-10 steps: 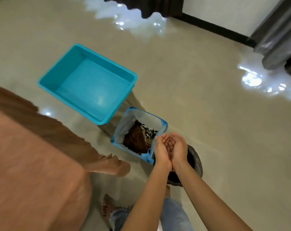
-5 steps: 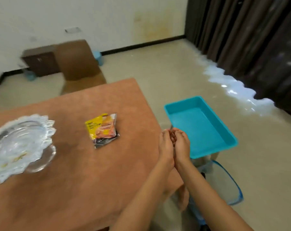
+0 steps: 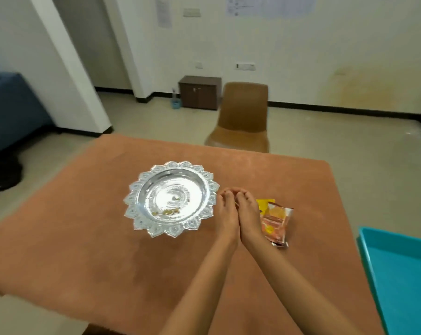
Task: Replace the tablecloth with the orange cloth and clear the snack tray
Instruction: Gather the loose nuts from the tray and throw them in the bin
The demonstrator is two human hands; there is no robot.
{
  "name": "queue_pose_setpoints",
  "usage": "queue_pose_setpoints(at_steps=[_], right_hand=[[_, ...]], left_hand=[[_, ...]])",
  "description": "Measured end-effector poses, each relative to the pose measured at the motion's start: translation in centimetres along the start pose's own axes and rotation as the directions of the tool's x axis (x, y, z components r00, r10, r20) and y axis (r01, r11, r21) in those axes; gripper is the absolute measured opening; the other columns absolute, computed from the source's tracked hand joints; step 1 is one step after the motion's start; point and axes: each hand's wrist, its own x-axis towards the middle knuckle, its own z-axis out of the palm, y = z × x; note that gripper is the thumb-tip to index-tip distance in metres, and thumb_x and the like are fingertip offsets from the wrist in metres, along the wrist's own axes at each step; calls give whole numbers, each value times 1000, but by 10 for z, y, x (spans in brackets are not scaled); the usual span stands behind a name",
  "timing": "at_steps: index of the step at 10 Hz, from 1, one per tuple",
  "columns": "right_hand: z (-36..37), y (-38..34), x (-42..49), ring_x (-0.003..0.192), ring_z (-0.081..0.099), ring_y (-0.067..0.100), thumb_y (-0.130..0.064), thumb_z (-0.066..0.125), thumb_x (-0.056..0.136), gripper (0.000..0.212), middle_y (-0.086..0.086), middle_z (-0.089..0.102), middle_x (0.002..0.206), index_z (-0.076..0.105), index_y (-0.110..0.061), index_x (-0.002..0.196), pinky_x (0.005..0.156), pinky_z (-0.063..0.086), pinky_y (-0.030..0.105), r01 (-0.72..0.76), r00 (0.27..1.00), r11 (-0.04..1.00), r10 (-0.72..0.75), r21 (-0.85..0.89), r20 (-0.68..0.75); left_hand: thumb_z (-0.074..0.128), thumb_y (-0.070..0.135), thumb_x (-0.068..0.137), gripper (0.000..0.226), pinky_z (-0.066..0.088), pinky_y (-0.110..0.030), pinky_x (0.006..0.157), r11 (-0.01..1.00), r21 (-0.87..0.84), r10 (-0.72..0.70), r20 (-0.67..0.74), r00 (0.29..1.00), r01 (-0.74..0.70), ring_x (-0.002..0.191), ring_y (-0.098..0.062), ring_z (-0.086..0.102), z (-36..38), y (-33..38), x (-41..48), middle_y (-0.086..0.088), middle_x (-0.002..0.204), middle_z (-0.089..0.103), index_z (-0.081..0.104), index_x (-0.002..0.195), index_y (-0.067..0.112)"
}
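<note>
An orange cloth [image 3: 83, 243] covers the table. On it stands a silver snack tray [image 3: 205, 176] with a petal-shaped rim; a few small crumbs lie in its bowl. An orange and yellow snack packet [image 3: 277, 222] lies to the tray's right. My left hand [image 3: 226, 215] and my right hand [image 3: 248, 213] are pressed side by side above the cloth, between tray and packet, with fingers curled inward. Nothing shows between them. My right hand partly covers the packet's left edge.
A turquoise plastic tub [image 3: 402, 274] sits off the table's right edge. A brown chair [image 3: 243, 117] stands behind the table, with a dark low cabinet [image 3: 199, 93] by the wall. A blue sofa [image 3: 9, 110] is at the far left.
The view has swung from the floor bins up and left to the table. My joined hands moved from above the waste bin to over the cloth beside the tray.
</note>
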Motion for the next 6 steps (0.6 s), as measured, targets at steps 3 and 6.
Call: queue_pose_setpoints(at_steps=[3, 6], right_hand=[[119, 51, 87, 125, 45, 32, 4, 43, 89, 43, 17, 47, 134, 47, 1, 131, 100, 39, 36, 454, 858, 376, 61, -808, 510], [157, 93, 68, 147, -13, 31, -11, 31, 101, 63, 19, -14, 159, -7, 0, 150, 119, -4, 43, 555, 749, 141, 344, -820, 566]], left_hand=[[37, 4, 97, 40, 38, -37, 103, 851, 524, 159, -304, 939, 25, 128, -26, 47, -194, -18, 86, -10, 137, 53, 46, 135, 9], [25, 20, 101, 49, -22, -63, 106, 111, 994, 5, 13, 1000, -14, 149, -32, -9, -208, -42, 101, -4, 159, 24, 24, 150, 17]])
